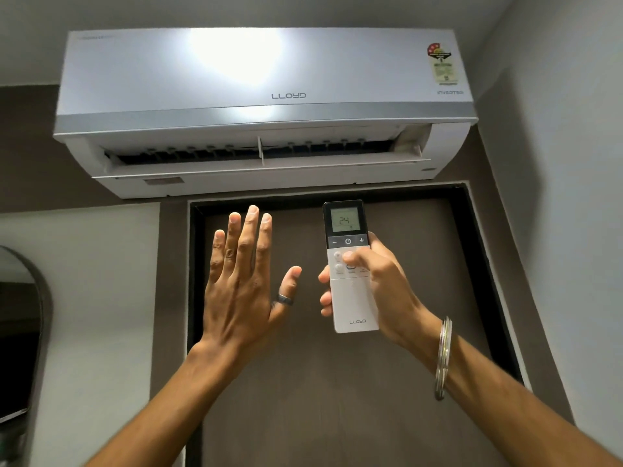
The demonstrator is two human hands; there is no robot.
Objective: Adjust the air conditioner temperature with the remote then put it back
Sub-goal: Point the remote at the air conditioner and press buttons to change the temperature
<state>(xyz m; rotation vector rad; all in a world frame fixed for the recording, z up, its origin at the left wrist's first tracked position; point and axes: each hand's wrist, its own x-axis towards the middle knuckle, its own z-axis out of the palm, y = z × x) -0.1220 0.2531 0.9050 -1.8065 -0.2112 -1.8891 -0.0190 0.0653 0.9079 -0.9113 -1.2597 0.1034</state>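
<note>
A white wall-mounted air conditioner [263, 106] hangs high above a door, its lower flap open. My right hand [381, 284] grips a white and black remote [350, 298] upright below the unit, with the thumb lying across the small buttons under the power key. The remote's screen reads 24. My left hand [242, 281] is raised beside the remote, palm away, fingers spread and holding nothing, a dark ring on the thumb.
A brown door [303, 382] in a black frame fills the wall behind my hands. A dark arched mirror [17, 332] hangs on the left wall. A grey wall closes in on the right. Metal bangles [443, 357] circle my right wrist.
</note>
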